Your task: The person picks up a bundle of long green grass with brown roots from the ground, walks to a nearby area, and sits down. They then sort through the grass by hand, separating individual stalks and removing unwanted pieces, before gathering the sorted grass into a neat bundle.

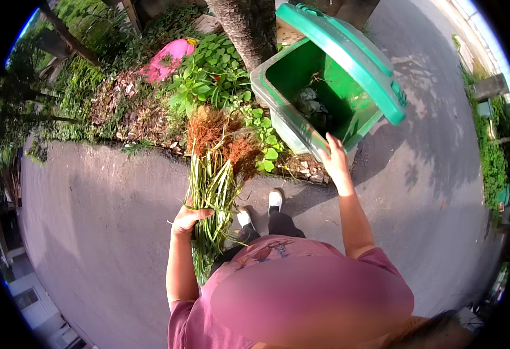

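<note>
A bundle of long green plants (213,187) with reddish-brown roots at its upper end hangs in front of me. My left hand (191,217) is closed around its stalks, thumb across them, with the roots pointing away from me. At the upper right stands a green wheelie bin (287,107) whose lid (346,56) is tilted up. Some pale rubbish (313,104) lies inside on the dark bottom. My right hand (335,157) is at the bin's near rim, fingers extended over the edge; whether it grips the rim I cannot tell.
A tree trunk (248,35) rises beside the bin. Leafy plants (207,74), a pink plastic bag (172,56) and dry leaves (150,113) cover the bed. The paved road (106,227) runs along it. My white shoes (275,198) stand near the bed's edge.
</note>
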Motion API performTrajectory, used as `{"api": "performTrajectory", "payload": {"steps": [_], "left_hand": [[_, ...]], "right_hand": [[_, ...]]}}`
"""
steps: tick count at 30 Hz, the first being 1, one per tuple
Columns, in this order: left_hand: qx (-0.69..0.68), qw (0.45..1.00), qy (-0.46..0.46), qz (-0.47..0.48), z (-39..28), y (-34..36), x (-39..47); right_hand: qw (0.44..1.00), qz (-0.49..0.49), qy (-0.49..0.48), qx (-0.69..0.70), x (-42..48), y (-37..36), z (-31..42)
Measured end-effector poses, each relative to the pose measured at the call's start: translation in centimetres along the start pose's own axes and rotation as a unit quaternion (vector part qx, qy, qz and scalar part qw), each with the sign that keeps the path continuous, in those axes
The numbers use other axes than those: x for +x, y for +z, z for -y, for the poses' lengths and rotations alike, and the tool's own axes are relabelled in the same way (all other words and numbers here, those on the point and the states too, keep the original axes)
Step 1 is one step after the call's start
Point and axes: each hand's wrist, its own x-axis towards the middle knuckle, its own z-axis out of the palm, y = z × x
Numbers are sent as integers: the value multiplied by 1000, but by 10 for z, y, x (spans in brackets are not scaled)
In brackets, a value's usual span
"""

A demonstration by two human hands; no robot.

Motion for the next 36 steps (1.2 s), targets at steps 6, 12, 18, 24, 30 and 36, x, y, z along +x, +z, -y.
{"api": "performTrajectory", "payload": {"steps": [6,12,18,24,30,36], "left_hand": [[-21,998,46,-39,40,-13,-14],[-239,967,33,-80,66,-63,-136],[-387,904,124,-136,176,-118,-250],[-490,826,199,-192,252,-135,-378],[-545,725,208,-365,356,-166,-459],[-607,603,205,-475,392,-194,-532]], "right_hand": [[886,378,119,242,-156,68,-5],[718,608,-23,340,-158,111,178],[575,702,68,416,-237,185,324],[540,725,114,412,-380,225,451],[513,760,119,380,-495,296,504],[513,821,49,248,-584,385,556]]}}
